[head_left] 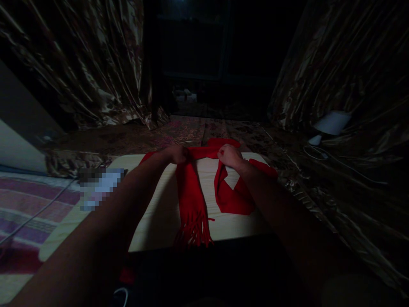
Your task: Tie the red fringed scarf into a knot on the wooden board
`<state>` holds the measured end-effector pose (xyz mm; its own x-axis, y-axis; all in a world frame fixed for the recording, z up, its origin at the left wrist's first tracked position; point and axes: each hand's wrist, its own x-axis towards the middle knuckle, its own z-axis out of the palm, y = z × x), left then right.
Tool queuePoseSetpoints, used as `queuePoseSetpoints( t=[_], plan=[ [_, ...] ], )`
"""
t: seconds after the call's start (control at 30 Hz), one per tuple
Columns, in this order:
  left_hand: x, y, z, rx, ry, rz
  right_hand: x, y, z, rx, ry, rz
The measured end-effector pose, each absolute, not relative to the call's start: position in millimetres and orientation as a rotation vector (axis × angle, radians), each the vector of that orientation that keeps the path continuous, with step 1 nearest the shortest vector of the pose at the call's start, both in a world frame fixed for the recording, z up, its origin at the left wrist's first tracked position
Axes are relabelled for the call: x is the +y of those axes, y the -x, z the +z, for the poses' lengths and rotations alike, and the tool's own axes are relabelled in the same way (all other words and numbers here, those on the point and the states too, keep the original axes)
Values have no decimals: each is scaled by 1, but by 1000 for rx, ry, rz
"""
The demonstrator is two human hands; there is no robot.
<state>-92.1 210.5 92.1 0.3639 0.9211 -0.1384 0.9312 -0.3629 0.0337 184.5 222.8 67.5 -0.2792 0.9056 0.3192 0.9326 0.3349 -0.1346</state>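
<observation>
A red scarf [191, 187] with a fringed end lies across a pale wooden table [159, 213]. My left hand [177, 154] is closed on the scarf near the table's far side, and the fringed end hangs from there toward me. To its right, my right hand [229, 155] pinches the scarf too, with a strip of the cloth running between both hands. Below my right hand the scarf bends in a loop on the tabletop. More red cloth shows beyond the far edge and behind my right forearm. Dim light hides some finger detail.
A pixelated flat object [102, 187] lies at the table's left. Beside it is a striped bed cover [32, 204] with a cable. A small white lamp [332, 123] and its cord stand at right. Patterned curtains [105, 64] hang on both sides.
</observation>
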Motion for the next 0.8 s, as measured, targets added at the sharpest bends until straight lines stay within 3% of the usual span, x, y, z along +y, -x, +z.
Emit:
queuePoseSetpoints(
  t=[0.23, 0.4, 0.57, 0.7, 0.8],
  plan=[
    [217, 84, 92, 1697, -2566, -198, 231, -186, 61, -2263, 1498, 43],
    [221, 88, 88, 1614, -2357, 182, 239, -189, 59, -2210, 1448, 194],
    [227, 100, 77, 1348, -1826, 612, 251, -190, 63, -2030, 1501, 563],
    [234, 104, 64, 1569, -1863, 526, 261, -187, 60, -2023, 1629, 674],
    [237, 102, 50, 1803, -1982, 467, 265, -184, 53, -2150, 1676, 549]
  ],
)
